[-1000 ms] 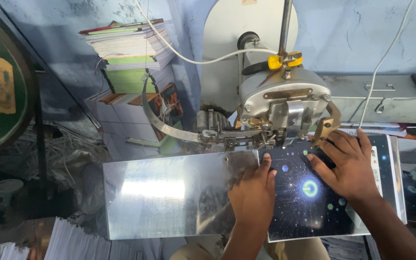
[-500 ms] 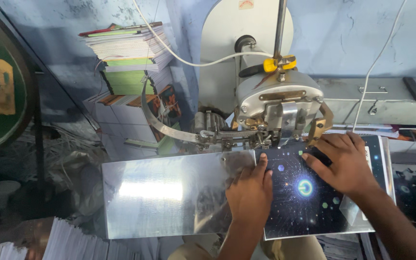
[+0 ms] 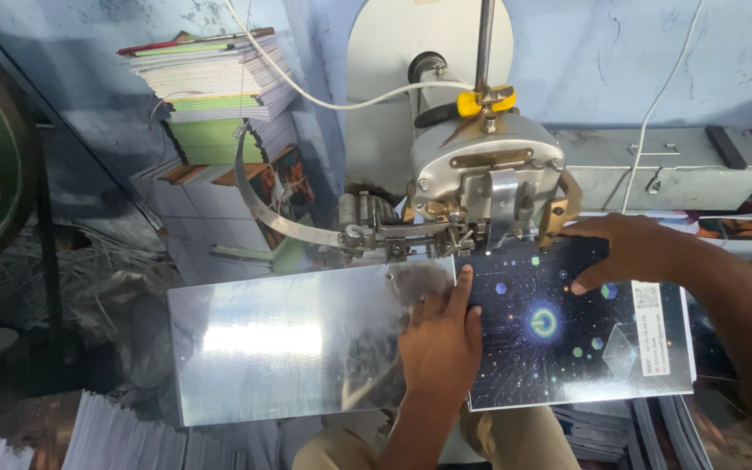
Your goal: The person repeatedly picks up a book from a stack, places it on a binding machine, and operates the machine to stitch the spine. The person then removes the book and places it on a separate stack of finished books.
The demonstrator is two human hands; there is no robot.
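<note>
A dark booklet (image 3: 567, 335) with a starry blue cover lies flat on a shiny metal plate (image 3: 280, 344), its top edge under the head of a grey stitching machine (image 3: 485, 178). My left hand (image 3: 441, 339) rests palm down on the booklet's left edge, index finger pointing toward the machine. My right hand (image 3: 624, 252) presses the booklet's upper right part, fingertips spread next to the machine head.
Stacks of books (image 3: 211, 96) stand at the back left against the blue wall. A grey metal box (image 3: 663, 165) sits behind the machine on the right. White paper stacks (image 3: 115, 435) lie at the lower left, more booklets (image 3: 646, 426) at the lower right.
My right hand has slid from the middle of the cover up to its top right part. The view has shifted slightly; the left hand stays on the booklet's left edge.
</note>
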